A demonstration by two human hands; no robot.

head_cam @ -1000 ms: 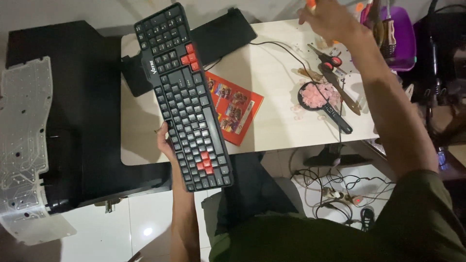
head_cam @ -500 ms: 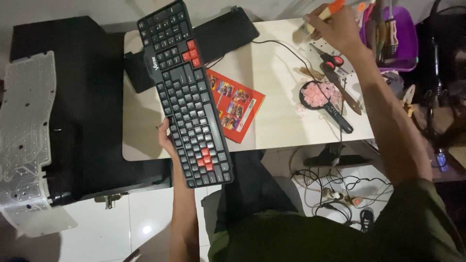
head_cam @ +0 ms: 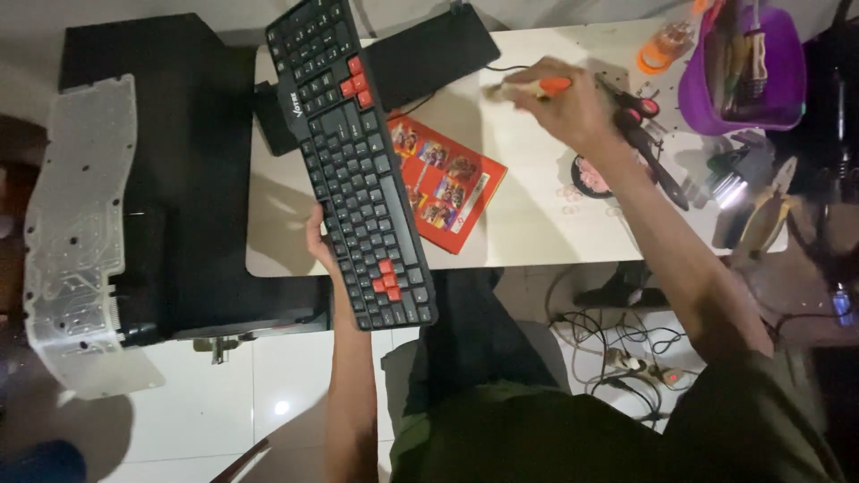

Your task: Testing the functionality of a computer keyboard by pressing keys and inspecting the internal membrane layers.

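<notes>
Your left hand (head_cam: 319, 243) grips the assembled keyboard (head_cam: 353, 161); your right hand (head_cam: 573, 103) clasps an orange-handled screwdriver (head_cam: 530, 88); no screw touched yet.

The pale cream worktop (head_cam: 528, 228) in front of me carries a red-orange printed booklet (head_cam: 445, 182) lying flat near its middle. A flat black rectangular slab (head_cam: 432, 54) lies at the far edge, a purple plastic tub (head_cam: 716, 98) at the right corner. Red-handled scissors (head_cam: 637, 112) lie beside a small round dish (head_cam: 592, 176).
</notes>
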